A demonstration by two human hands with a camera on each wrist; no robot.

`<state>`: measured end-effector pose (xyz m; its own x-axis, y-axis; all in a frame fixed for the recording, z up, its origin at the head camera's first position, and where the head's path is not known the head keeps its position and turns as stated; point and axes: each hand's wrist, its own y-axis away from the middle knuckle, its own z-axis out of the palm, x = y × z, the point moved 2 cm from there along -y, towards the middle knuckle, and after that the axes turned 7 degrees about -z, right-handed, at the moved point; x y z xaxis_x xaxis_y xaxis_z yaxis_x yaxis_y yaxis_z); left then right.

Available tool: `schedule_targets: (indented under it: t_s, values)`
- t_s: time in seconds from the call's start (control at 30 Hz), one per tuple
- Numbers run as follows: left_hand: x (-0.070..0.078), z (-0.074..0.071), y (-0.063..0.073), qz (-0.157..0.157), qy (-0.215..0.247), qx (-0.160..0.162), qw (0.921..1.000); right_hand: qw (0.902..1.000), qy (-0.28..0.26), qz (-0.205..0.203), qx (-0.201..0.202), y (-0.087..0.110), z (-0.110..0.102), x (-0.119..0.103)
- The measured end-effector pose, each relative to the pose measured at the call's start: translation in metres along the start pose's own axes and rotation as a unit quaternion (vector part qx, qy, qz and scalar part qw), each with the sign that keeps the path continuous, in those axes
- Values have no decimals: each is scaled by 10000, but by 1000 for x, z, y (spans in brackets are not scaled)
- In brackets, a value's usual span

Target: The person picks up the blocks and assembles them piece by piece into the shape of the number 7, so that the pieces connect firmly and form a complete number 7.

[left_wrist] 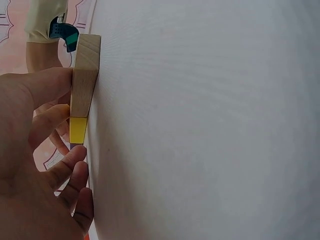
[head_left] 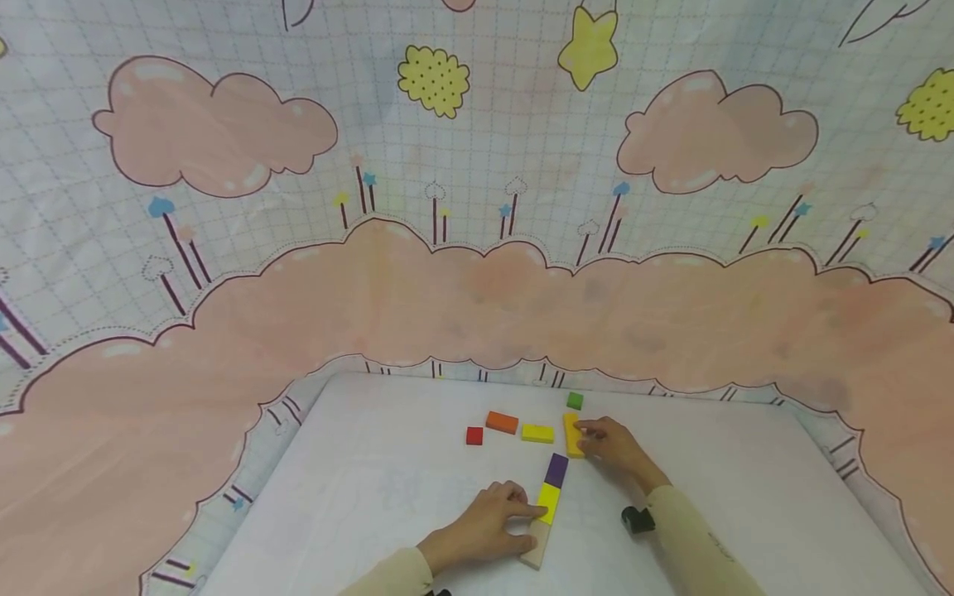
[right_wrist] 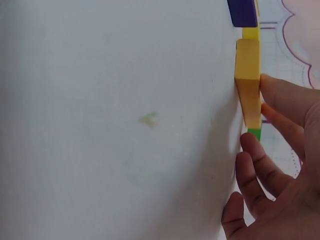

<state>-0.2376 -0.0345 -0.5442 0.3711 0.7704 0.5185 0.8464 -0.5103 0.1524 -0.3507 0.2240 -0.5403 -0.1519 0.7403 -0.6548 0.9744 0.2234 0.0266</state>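
Observation:
A row of blocks lies end to end on the white table: a purple block [head_left: 556, 470], a yellow block [head_left: 548, 498] and a plain wooden block [left_wrist: 85, 75]. My left hand [head_left: 488, 523] reaches over the row from the left; its extended index finger touches the yellow block and its thumb touches the wooden one. The other fingers of that hand are bent loosely. At the far end of the row, an orange-yellow block [right_wrist: 247, 62] lies flat. My right hand [head_left: 617, 447] touches the top of it with thumb and index fingertips, other fingers beside it.
Behind the orange-yellow block sits a green cube [head_left: 575, 401]. To its left lie a second yellow block [head_left: 537, 434], an orange block [head_left: 503, 422] and a red cube [head_left: 474, 435]. The white table [head_left: 358, 463] meets a cloud-patterned cloth [head_left: 477, 306] at its back edge.

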Motion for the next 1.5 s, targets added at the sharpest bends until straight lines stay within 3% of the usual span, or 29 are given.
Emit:
schedule_targets:
  t_s: [0.5, 0.87, 1.5]
  values:
    - [-1, 0, -1, 84, 26, 71, 9999, 9985, 186, 28, 519, 3, 8, -7]
    - [-2, 0, 0, 109, 40, 58, 9999, 9980, 516, 153, 340, 4, 9, -9]
    - [-3, 1, -3, 95, 14, 43, 9999, 9963, 665, 62, 539, 5, 12, -10]
